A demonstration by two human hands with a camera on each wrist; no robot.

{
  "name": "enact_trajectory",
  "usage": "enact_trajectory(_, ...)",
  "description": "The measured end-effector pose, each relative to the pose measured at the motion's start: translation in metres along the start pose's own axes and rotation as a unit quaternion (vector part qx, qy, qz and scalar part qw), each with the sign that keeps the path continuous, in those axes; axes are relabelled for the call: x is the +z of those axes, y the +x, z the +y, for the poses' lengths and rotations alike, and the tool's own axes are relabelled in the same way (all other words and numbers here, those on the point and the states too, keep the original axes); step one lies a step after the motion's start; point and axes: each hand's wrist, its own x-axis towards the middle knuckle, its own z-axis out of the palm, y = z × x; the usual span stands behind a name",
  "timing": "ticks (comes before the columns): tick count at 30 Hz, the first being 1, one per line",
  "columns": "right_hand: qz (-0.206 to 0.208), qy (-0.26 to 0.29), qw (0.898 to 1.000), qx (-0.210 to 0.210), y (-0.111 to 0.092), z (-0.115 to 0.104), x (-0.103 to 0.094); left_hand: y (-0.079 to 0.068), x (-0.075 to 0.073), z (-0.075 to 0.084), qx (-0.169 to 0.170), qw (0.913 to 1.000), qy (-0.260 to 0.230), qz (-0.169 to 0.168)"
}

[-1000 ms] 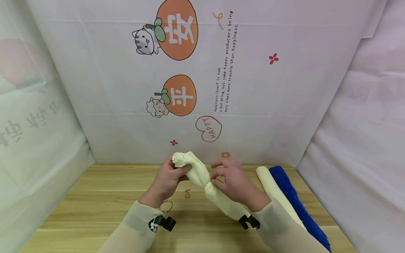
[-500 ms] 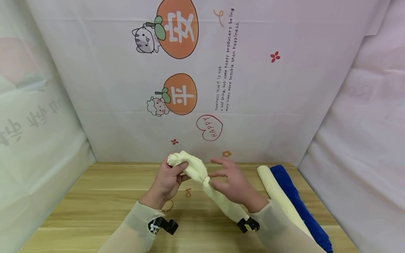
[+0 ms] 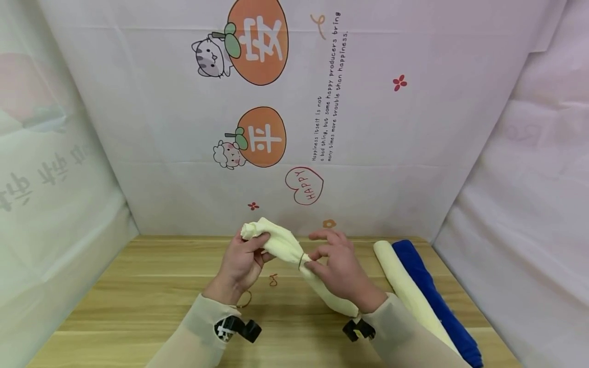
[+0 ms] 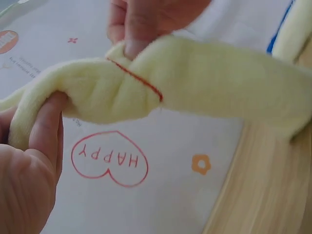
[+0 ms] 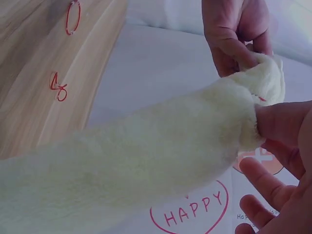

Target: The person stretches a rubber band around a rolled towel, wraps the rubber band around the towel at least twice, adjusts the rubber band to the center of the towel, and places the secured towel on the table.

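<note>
A pale yellow rolled towel (image 3: pixel 280 244) is held in the air, slanting down to the right. Round its middle runs a thin red rubber band (image 4: pixel 139 80), drawing the cloth in. My left hand (image 3: pixel 239 266) grips the upper left end, thumb on top of the cloth. At the band, my right hand (image 3: pixel 341 267) pinches a fold of the towel between thumb and forefinger, its other fingers bent and away from the cloth. Towel and hand partly hide the band in the right wrist view.
On the wooden table (image 3: pixel 152 291) lie a looped rubber band (image 3: pixel 245 299) and a twisted red one (image 3: pixel 273 280). To the right, another pale yellow rolled towel (image 3: pixel 409 286) lies beside a blue rolled towel (image 3: pixel 434 296). A printed white cloth (image 3: pixel 391 168) stands behind.
My left hand and the towel's upper end have shifted slightly left. The right hand's fingers, spread half a second ago, have drawn in at the band, which shows more plainly now.
</note>
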Motion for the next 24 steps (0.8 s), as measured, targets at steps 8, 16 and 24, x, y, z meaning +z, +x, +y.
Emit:
enact_trajectory(8, 0.026, -0.031, 0.998, -0.039, -0.004, 0.005, -0.005, 0.002, 0.002, -0.003, -0.013, 0.9987, 0.048, 0.013)
enact_trajectory(16, 0.089, -0.118, 0.979, -0.138, -0.002, -0.011, 0.0, 0.001, 0.005, -0.002, -0.022, 0.9978, 0.057, 0.024)
enact_trajectory(24, 0.098, -0.096, 0.989, -0.048, 0.0, -0.018, 0.004, -0.002, 0.004, -0.002, -0.068, 0.996, 0.022, -0.053)
